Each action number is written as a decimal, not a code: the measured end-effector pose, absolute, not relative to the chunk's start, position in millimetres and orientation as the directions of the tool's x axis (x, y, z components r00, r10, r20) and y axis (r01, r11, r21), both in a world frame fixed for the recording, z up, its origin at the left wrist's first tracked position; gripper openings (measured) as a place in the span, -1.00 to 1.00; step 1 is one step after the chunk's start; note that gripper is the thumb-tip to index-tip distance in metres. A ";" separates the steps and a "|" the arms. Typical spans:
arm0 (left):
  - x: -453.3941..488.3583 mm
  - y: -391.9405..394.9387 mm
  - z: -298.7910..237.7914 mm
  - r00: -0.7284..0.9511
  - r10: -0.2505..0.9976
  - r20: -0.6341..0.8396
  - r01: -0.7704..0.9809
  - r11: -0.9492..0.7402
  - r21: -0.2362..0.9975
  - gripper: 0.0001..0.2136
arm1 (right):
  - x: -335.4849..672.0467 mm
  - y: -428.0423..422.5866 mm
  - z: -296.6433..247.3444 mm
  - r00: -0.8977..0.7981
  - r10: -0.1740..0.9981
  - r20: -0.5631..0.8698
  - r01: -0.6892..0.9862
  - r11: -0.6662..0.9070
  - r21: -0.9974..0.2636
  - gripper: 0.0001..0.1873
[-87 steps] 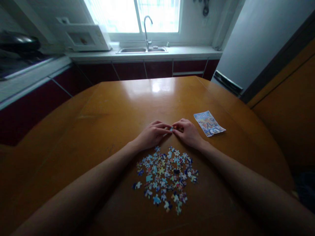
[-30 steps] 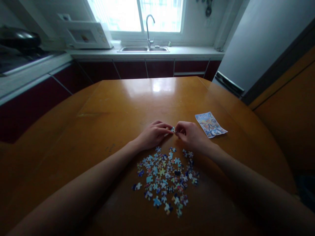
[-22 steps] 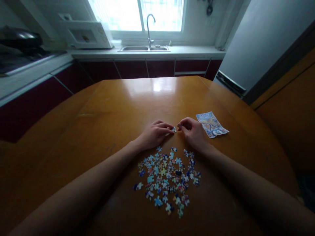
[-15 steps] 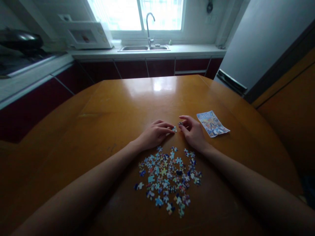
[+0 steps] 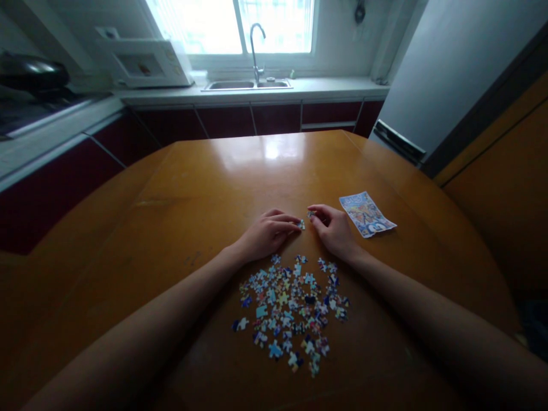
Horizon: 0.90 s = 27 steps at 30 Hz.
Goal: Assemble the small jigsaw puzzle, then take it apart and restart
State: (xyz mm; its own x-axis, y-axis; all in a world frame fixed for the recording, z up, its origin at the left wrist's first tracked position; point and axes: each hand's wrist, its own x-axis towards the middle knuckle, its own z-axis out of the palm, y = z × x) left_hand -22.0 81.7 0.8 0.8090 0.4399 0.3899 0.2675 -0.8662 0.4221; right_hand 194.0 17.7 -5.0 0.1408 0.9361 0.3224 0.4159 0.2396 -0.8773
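Observation:
My left hand (image 5: 268, 233) rests on the table, its fingertips closed on a small light-blue and white jigsaw piece (image 5: 302, 225) lying at the tabletop. Just to the right, my right hand (image 5: 336, 229) pinches another jigsaw piece (image 5: 311, 214) between thumb and fingers. A narrow gap separates the two pieces. Below both hands spreads a loose heap of jigsaw pieces (image 5: 283, 298) in blue, white, yellow and dark tones. Fingers partly cover both held pieces, so their full outlines are hidden.
A printed picture sheet (image 5: 368, 214) lies right of my right hand. The brown wooden table (image 5: 205, 177) has rounded edges. Beyond it are a counter with a sink (image 5: 231, 85), a microwave (image 5: 143, 64), a pan (image 5: 32, 73) at the left and a fridge (image 5: 445, 74) at the right.
My right hand has turned slightly, and its fingers have closed more around the piece. My left hand keeps its place on its piece. The whole view has shifted a little.

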 end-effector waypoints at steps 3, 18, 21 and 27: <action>-22.4 82.2 0.1 0.812 0.437 0.387 0.269 -0.869 0.416 -0.67 | 193.7 17.4 -3.5 0.139 0.937 0.321 0.429 0.236 -0.872 -0.74; -23.0 81.5 1.3 0.832 0.416 0.366 0.290 -0.890 0.352 -0.54 | 194.0 19.0 -3.7 0.218 0.918 0.330 0.427 0.214 -0.879 -0.71; -23.2 81.2 1.0 0.835 0.413 0.363 0.290 -0.892 0.347 -0.53 | 194.0 18.8 -3.2 0.201 0.924 0.325 0.407 0.223 -0.886 -0.81; -22.8 82.4 0.4 0.816 0.449 0.363 0.302 -0.868 0.395 -0.55 | 194.5 18.2 -4.6 0.189 0.930 0.315 0.406 0.218 -0.887 -0.82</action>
